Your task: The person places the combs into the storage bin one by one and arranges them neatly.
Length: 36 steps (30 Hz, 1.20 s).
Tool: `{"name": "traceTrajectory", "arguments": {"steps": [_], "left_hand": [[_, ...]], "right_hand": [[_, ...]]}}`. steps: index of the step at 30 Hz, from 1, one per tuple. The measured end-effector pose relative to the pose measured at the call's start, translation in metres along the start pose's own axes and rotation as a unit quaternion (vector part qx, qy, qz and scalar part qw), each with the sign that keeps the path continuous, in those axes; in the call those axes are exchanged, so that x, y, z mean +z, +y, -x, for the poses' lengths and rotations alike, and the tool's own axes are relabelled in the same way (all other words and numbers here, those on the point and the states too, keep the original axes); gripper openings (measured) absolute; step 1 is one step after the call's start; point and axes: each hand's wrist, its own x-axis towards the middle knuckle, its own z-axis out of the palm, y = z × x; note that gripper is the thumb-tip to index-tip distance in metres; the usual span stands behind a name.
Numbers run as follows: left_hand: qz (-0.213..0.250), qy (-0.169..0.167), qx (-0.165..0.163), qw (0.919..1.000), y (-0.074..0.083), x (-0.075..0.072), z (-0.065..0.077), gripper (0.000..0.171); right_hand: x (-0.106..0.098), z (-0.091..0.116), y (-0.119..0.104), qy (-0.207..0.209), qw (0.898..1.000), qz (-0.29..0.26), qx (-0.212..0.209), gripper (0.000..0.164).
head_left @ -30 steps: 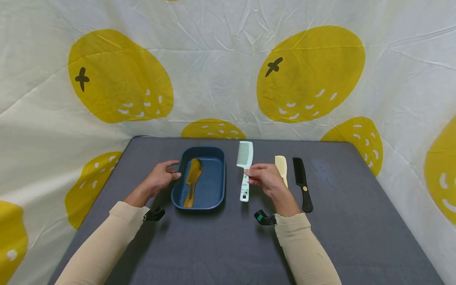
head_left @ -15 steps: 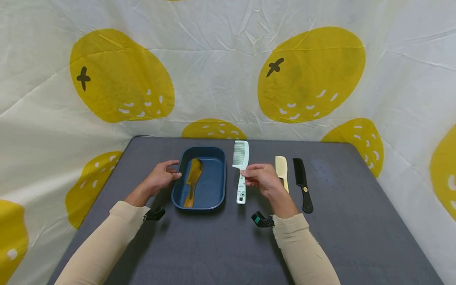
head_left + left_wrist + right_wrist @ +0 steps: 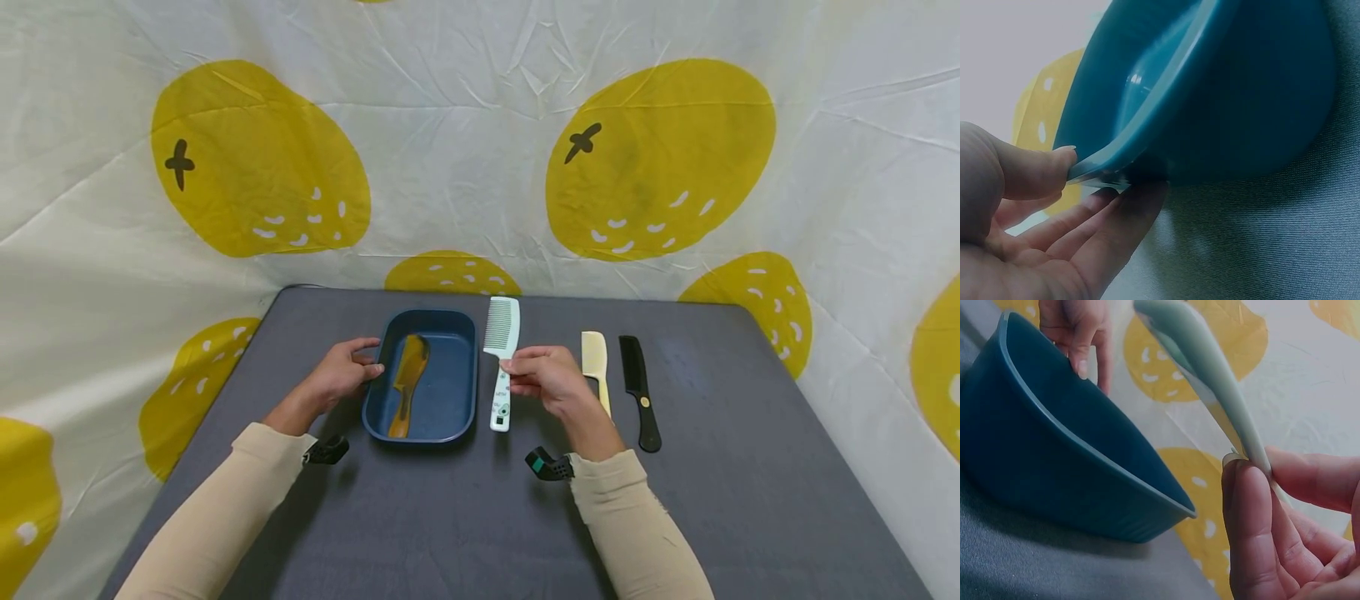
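In the head view a blue rectangular bin [image 3: 459,429] stands left of centre on the table, with an amber-brown comb [image 3: 408,375] lying inside. My left hand [image 3: 341,375] pinches the bin's left rim, thumb over the edge and fingers against the outer wall, as the left wrist view shows at the rim [image 3: 1147,119]. Just right of the bin, my right hand [image 3: 551,377] pinches a pale mint comb [image 3: 501,329] near the top of its printed handle, teeth end pointing away. In the right wrist view the comb's handle [image 3: 1235,400] rises from between thumb and fingers, beside the bin [image 3: 1054,469].
To the right of my right hand lie a cream comb [image 3: 595,358], partly covered by that hand, and a black comb [image 3: 639,392]. The grey table [image 3: 465,525] ends at the back against a white cloth with yellow fruit prints [image 3: 660,158].
My right hand has moved left with the mint comb, bringing it closer to the bin. More of the cream comb shows. The left hand keeps its place on the rim.
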Motion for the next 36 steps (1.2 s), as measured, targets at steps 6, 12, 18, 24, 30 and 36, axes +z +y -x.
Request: {"name": "traceTrajectory", "arguments": {"steps": [6, 12, 18, 24, 30, 36], "left_hand": [[0.002, -0.001, -0.001, 1.0, -0.001, 0.0, -0.001, 0.064], [-0.005, -0.003, 0.001, 1.0, -0.004, -0.001, 0.001, 0.065], [0.004, -0.007, 0.006, 0.9999, -0.003, -0.001, 0.0, 0.065], [-0.003, -0.01, 0.002, 0.9999, -0.002, -0.001, -0.001, 0.065], [-0.002, -0.004, 0.004, 1.0, -0.002, -0.001, -0.002, 0.064], [0.001, -0.006, 0.002, 1.0, -0.003, -0.002, -0.002, 0.064]], "right_hand": [[0.007, 0.0, -0.001, 0.0, 1.0, 0.004, -0.002, 0.021], [0.017, -0.003, -0.001, -0.016, 1.0, 0.001, -0.007, 0.017], [0.026, -0.006, 0.0, -0.025, 1.0, -0.013, -0.008, 0.01], [0.033, -0.007, 0.0, -0.03, 0.999, -0.011, -0.005, 0.013], [0.043, -0.008, -0.001, -0.04, 0.999, -0.012, -0.004, 0.018], [0.052, -0.008, -0.002, -0.044, 0.999, -0.019, 0.0, 0.012]]}}
